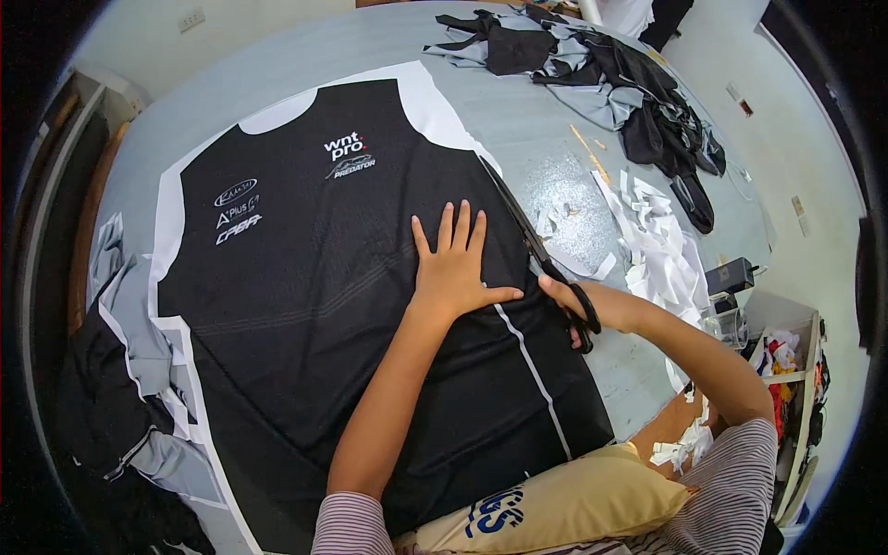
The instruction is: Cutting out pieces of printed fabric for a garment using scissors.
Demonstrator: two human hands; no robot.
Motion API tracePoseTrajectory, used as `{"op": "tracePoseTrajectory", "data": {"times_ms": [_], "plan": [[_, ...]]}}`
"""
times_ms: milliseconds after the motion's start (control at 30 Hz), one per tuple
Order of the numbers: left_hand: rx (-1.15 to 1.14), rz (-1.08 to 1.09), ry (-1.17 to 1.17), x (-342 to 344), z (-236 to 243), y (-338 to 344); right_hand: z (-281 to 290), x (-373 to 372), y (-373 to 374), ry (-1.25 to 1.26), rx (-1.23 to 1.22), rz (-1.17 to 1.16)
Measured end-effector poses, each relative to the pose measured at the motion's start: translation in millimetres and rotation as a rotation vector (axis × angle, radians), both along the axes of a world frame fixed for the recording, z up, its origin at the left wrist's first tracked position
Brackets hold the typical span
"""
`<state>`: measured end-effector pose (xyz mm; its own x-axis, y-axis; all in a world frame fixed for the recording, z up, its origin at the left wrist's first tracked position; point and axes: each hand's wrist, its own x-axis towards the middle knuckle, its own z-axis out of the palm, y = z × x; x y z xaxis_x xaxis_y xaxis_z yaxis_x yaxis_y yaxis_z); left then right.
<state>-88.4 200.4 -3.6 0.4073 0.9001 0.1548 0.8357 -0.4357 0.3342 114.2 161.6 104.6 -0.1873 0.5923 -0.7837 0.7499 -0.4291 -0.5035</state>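
Observation:
A large black shirt panel [305,231] with white printed logos and a white border lies flat across the table. My left hand [453,268] rests on it with fingers spread, holding nothing. At the panel's right edge my right hand [578,305] grips a pair of black-handled scissors [529,231]. Their blades point up and away along the edge, with the tips near the white border [444,111] at the armhole. Whether the blades are parted is hard to make out. A thin white stripe [532,365] runs down the panel below my left thumb.
White offcut strips [661,245] are heaped to the right. Black and grey fabric pieces [592,74] pile up at the far right, and more fabric [139,342] hangs at the left edge. A shelf [791,398] stands at the right. A yellow cloth [555,499] lies at my front.

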Motion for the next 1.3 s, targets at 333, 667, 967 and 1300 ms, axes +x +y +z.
{"op": "tracePoseTrajectory", "data": {"times_ms": [333,667,967,1300], "plan": [[-0.001,-0.001,-0.010,0.0,1.9,-0.3,-5.3,-0.3,3.1,-0.090,0.096,0.015],[-0.028,-0.006,0.010,-0.1,4.7,-1.1,-7.1,-11.8,21.1,-0.103,0.121,0.022],[-0.020,-0.004,-0.009,0.4,3.1,-1.8,-11.2,-13.8,31.5,-0.069,0.098,-0.005],[-0.015,-0.001,-0.005,-0.8,0.5,1.9,-13.3,-18.2,39.4,-0.154,0.220,0.053]]}}
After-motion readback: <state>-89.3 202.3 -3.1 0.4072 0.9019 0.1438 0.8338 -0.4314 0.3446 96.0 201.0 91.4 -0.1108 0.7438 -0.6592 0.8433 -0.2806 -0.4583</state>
